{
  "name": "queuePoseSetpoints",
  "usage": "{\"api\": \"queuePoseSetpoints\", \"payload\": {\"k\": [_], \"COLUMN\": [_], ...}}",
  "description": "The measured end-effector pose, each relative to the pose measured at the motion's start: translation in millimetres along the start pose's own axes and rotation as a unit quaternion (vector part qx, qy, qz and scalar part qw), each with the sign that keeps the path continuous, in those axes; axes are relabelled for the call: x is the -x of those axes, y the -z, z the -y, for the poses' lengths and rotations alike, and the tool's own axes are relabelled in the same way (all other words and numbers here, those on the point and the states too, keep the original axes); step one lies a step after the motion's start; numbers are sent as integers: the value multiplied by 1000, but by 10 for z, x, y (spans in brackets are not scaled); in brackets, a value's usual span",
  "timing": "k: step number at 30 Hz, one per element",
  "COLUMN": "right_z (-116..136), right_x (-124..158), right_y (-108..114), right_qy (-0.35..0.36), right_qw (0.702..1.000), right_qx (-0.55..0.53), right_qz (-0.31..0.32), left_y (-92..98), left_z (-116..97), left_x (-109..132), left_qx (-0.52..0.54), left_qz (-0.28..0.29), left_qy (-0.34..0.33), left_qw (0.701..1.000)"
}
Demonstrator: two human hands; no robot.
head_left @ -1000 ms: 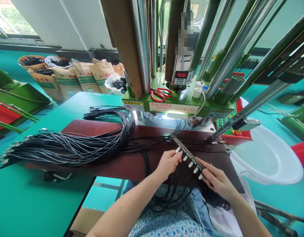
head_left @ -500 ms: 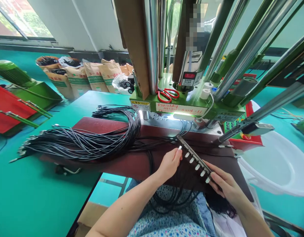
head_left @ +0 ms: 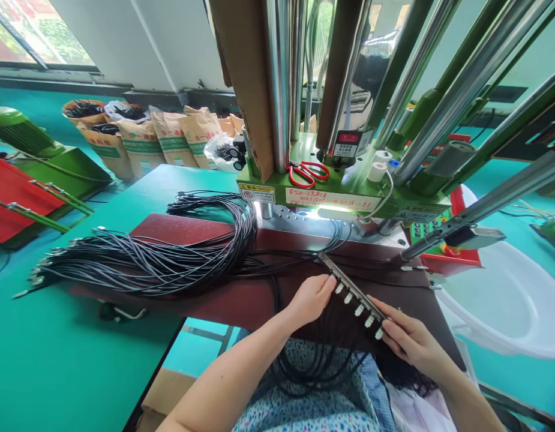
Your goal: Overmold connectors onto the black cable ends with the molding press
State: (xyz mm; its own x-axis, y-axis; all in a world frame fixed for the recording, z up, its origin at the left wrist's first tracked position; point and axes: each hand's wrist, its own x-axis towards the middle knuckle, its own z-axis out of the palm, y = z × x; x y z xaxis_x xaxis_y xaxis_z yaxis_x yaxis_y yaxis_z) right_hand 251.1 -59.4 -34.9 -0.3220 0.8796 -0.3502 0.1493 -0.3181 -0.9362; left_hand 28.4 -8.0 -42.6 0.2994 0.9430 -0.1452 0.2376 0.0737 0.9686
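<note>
The left hand [head_left: 311, 297] has its fingers drawn together at the far white plug [head_left: 333, 281] of a slotted bar [head_left: 349, 288]. The knuckles hide whether it pinches the plug or only presses it. The right hand [head_left: 405, 342] is closed round the near end of the same bar, probably to keep it from sliding under the other hand's touch.

The bar lies slantwise on a dark red mat [head_left: 214, 303], running from the near right toward the far left. A row of white plugs sits along its near edge, and each one's black lead drops off the mat's near edge toward the lap.

To the left a thick bundle of black cables [head_left: 142, 264] is fanned across the mat and onto the green counter [head_left: 56, 354]. Its metal ends are spread out, probably so that single ones are easy to reach.

Beyond the mat stands a green press [head_left: 331, 195] with chrome columns. Red scissors [head_left: 308, 173] are parked on its deck, clear of the mat. A white basin [head_left: 506, 300] sits to the right, and paper sacks [head_left: 142, 144] stand by the far wall.
</note>
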Motion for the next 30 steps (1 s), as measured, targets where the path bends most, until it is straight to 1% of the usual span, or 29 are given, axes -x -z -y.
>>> {"api": "queuePoseSetpoints", "payload": {"k": [2, 4, 7, 8, 9, 10, 11, 12, 13, 14, 15, 16, 17, 19, 21, 25, 28, 30], "right_z": [-19, -45, -87, -99, -110, -120, -127, -131, -133, -131, -124, -114, -99, -64, -27, 25, 53, 86], "right_x": [-1, 8, 57, 86, 122, 165, 213, 266, 322, 378, 432, 482, 525, 582, 593, 516, 429, 360], "right_y": [-7, -18, -33, -29, -17, 5, 37, 80, 129, 184, 238, 288, 330, 381, 393, 389, 410, 421], "right_qy": [10, 18, 23, 24, 23, 22, 23, 26, 28, 27, 26, 26, 27, 33, 37, 56, 82, 91], "right_qw": [1000, 1000, 999, 998, 997, 996, 995, 994, 992, 992, 992, 991, 990, 984, 981, 975, 970, 966], "right_qx": [20, 24, 16, 15, 15, 15, 14, 13, 15, 24, 42, 68, 97, 148, 175, 212, 228, 240], "right_qz": [9, 4, -35, -51, -67, -81, -95, -108, -118, -122, -118, -111, -102, -90, -76, -36, -19, -2], "left_y": [-4, -3, 41, 71, 106, 143, 178, 210, 234, 249, 256, 254, 245, 213, 176, 149, 186, 194], "left_z": [4, 7, -15, -32, -53, -77, -101, -125, -146, -163, -177, -187, -195, -206, -219, -258, -305, -344], "left_x": [4, 4, -7, -16, -29, -47, -72, -105, -146, -193, -246, -300, -354, -454, -540, -690, -781, -815], "left_qx": [7, 27, 72, 66, 33, -30, -123, -232, -342, -440, -517, -572, -610, -652, -670, -686, -692, -687], "left_qz": [0, 5, 40, 38, 19, -14, -55, -89, -109, -110, -99, -80, -58, -21, 7, 53, 69, 64], "left_qy": [-6, -7, 0, -8, -28, -59, -95, -129, -159, -182, -202, -223, -245, -291, -328, -371, -383, -387], "left_qw": [1000, 1000, 997, 997, 999, 998, 986, 960, 920, 873, 826, 785, 751, 700, 666, 623, 608, 612]}}
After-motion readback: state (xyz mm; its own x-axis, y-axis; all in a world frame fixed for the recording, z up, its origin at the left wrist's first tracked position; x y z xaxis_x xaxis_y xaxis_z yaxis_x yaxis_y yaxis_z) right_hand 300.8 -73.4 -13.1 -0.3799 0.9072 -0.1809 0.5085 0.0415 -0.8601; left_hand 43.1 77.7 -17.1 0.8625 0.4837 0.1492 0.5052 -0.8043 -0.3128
